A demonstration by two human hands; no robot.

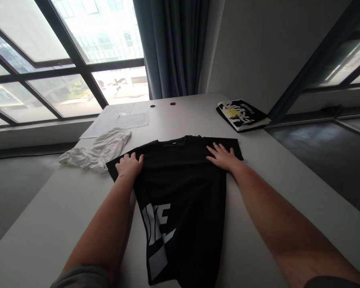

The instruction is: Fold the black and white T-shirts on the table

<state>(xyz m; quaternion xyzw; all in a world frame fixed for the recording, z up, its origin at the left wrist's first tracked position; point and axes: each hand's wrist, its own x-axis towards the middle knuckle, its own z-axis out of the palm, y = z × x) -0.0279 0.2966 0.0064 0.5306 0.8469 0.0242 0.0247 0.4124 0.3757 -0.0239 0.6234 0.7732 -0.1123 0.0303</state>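
A black T-shirt [186,184] lies spread on the white table, its neckline away from me and its hem toward me. Grey-white lettering runs down its lower left side, partly creased. My left hand [129,165] rests on the left sleeve and shoulder, fingers spread. On the right sleeve, near the shoulder, my right hand [222,156] lies flat with its fingers apart. Neither hand grips the cloth.
A crumpled white cloth [99,150] lies left of the shirt, with paper sheets [133,120] behind it. At the back right is a black bag-like item [243,115] with white and yellow print. The white table [180,118] has two cable holes near its far edge, before a blue curtain [175,48].
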